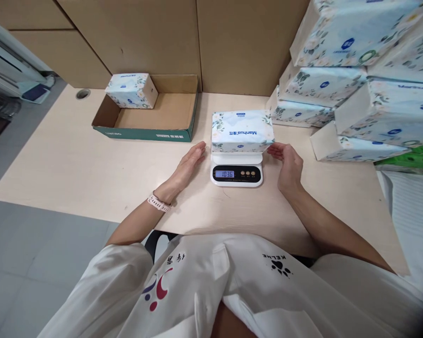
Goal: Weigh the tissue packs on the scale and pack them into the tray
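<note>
A pack of tissues (242,131) with a pale blue floral wrapper lies on a white digital scale (237,183), whose lit display shows what looks like 1036, any decimal point being too small to make out. My left hand (190,165) rests on the table just left of the scale, fingers stretched out and apart from the pack. On the other side, my right hand (288,165) is held with its fingers extended close to the pack's lower right corner. Whether those fingertips touch the wrapper I cannot tell. Neither hand grips anything.
A shallow green-sided cardboard box (144,133) stands at the back left, with one tissue pack (132,91) inside its left end. Several more packs are stacked (324,84) at the right. A brown panel (250,47) bounds the table (66,164) behind; a cable hole (83,94) is at its left.
</note>
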`<control>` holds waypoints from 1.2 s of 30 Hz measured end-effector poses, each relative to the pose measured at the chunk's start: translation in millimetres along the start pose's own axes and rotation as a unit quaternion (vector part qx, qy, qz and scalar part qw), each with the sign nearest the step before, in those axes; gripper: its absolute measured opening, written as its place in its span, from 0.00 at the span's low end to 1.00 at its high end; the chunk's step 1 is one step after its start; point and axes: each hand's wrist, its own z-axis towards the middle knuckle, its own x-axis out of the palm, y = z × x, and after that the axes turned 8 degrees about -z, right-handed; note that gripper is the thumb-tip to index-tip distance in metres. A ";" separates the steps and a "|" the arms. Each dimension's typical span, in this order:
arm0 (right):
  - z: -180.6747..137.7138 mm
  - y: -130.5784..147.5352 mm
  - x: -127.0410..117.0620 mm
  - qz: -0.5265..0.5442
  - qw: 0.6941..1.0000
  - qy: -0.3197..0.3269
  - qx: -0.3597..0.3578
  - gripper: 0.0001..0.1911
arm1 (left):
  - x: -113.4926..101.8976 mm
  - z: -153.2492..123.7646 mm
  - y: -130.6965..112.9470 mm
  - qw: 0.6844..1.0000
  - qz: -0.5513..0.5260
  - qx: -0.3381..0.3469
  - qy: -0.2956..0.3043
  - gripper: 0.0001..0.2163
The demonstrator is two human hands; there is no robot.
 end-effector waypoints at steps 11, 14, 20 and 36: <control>-1.3 1.2 0.6 -0.003 1.000 0.004 -0.008 0.24 | -1.5 0.8 1.6 1.000 0.005 0.006 0.000 0.35; -1.1 0.9 0.8 0.000 1.000 0.005 -0.008 0.23 | -1.8 1.3 2.6 1.000 0.005 0.006 -0.004 0.35; -0.7 0.0 -0.4 -0.005 1.000 0.011 -0.009 0.24 | 0.5 -0.2 1.0 1.000 -0.003 0.009 -0.003 0.37; 0.3 1.6 1.7 -0.006 1.000 0.000 -0.004 0.23 | -0.8 0.4 2.0 1.000 0.000 0.011 -0.004 0.34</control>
